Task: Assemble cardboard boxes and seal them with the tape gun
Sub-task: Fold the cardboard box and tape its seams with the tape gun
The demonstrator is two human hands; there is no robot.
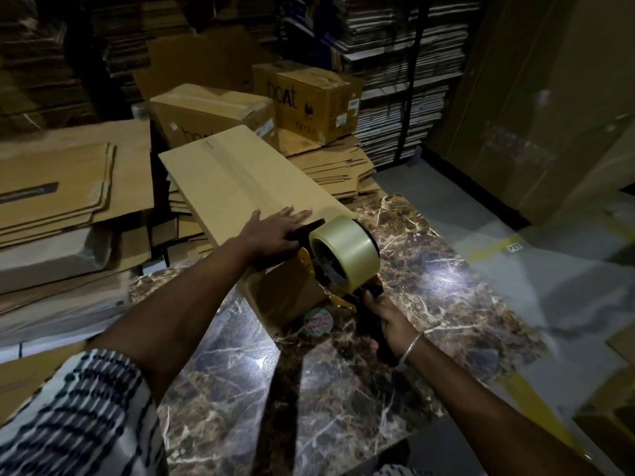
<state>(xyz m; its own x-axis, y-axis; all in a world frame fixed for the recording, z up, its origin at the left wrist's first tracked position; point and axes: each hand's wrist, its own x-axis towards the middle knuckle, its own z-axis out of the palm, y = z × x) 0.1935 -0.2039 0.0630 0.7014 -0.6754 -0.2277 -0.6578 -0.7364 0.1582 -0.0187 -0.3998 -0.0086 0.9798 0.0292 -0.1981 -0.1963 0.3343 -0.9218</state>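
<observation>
A long brown cardboard box lies across the far edge of the marble table, its closed top flaps facing up. My left hand presses flat on the near end of the box top, fingers straight. My right hand grips the black handle of a yellow tape gun. The gun carries a roll of clear tape and sits against the near end of the box, just right of my left hand.
Flattened cardboard sheets are stacked at the left. Two printed cartons stand behind the box on more flat sheets. Shelves of stacked cardboard fill the back. Grey floor with a yellow line lies to the right.
</observation>
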